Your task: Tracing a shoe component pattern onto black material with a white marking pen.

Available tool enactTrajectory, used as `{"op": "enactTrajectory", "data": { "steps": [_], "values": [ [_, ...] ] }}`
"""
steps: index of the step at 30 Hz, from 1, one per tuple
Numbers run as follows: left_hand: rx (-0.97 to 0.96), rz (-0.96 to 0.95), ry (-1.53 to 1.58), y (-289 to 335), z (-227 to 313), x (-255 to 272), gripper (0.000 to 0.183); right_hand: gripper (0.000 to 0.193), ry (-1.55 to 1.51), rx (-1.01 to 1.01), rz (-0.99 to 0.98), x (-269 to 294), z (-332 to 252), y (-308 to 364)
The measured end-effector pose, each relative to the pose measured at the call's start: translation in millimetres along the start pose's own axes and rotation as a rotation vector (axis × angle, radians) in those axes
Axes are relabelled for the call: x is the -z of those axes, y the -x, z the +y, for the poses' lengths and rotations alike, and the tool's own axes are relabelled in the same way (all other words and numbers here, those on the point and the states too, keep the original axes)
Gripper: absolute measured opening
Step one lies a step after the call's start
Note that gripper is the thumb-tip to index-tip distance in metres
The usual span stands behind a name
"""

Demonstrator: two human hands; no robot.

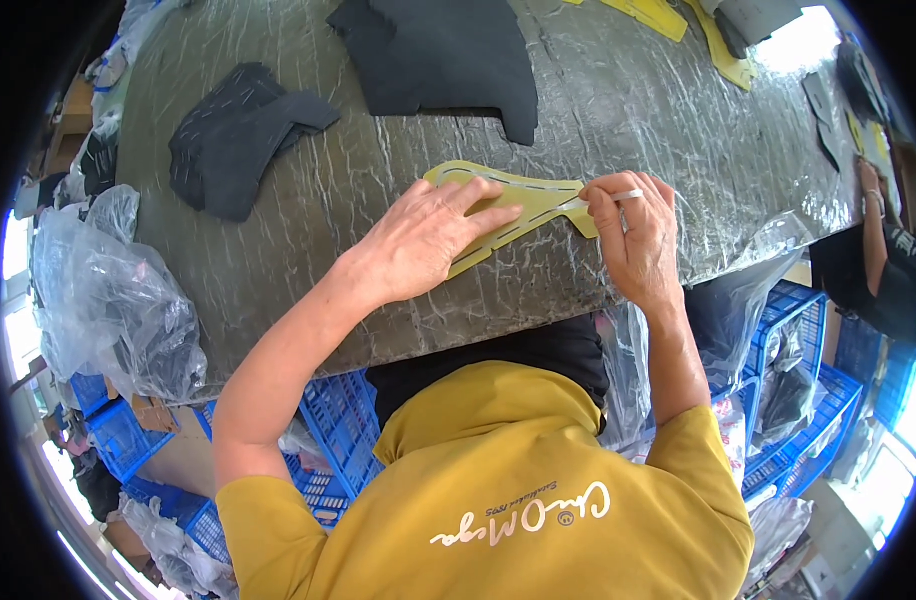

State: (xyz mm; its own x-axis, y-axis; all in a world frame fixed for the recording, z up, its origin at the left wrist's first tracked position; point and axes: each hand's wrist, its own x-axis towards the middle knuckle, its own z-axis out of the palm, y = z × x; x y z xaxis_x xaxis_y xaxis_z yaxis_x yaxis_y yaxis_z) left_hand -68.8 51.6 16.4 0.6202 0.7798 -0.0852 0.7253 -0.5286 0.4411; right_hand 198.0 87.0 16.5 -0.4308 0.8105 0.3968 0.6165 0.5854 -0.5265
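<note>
A yellow pattern template [534,199] with rows of dark slots lies flat near the front edge of the covered table. My left hand [418,235] presses down on its left part, fingers spread over the surface. In my right hand [636,235] is a thin white marking pen [626,195], pinched between thumb and fingers. Its tip points left, at or close to the lower row of slots; whether it touches cannot be made out. Beyond the template lies a large black cut piece [443,60]. Farther left, a stack of black cut pieces [240,140] carries short pale marks.
More yellow templates [723,50] lie at the far right of the table [308,250]. Clear plastic bags [118,290] bulge at the left edge. Blue plastic crates [798,420] stand below the front edge. At far right another person's hand [868,178] rests near the table.
</note>
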Motion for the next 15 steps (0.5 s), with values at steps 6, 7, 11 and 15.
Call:
{"op": "enactTrajectory", "data": {
  "steps": [6, 7, 11, 15],
  "values": [
    [-0.007, 0.010, -0.006, -0.5, 1.6, 1.4, 0.074, 0.011, 0.078, -0.063, 0.058, 4.3, 7.0, -1.0],
    [-0.007, 0.017, -0.020, -0.2, 1.7, 0.6, 0.073, 0.011, 0.079, -0.065, 0.060, 3.6, 5.9, -0.4],
    [-0.021, 0.068, -0.087, -0.1, 6.2, -0.6, 0.066, 0.010, 0.021, -0.066, 0.031, 6.5, 5.9, 0.7],
    [0.035, 0.049, -0.188, -1.9, 25.9, -4.4, 0.057, 0.009, 0.154, -0.114, 0.055, 12.8, 6.1, -4.4]
  ]
}}
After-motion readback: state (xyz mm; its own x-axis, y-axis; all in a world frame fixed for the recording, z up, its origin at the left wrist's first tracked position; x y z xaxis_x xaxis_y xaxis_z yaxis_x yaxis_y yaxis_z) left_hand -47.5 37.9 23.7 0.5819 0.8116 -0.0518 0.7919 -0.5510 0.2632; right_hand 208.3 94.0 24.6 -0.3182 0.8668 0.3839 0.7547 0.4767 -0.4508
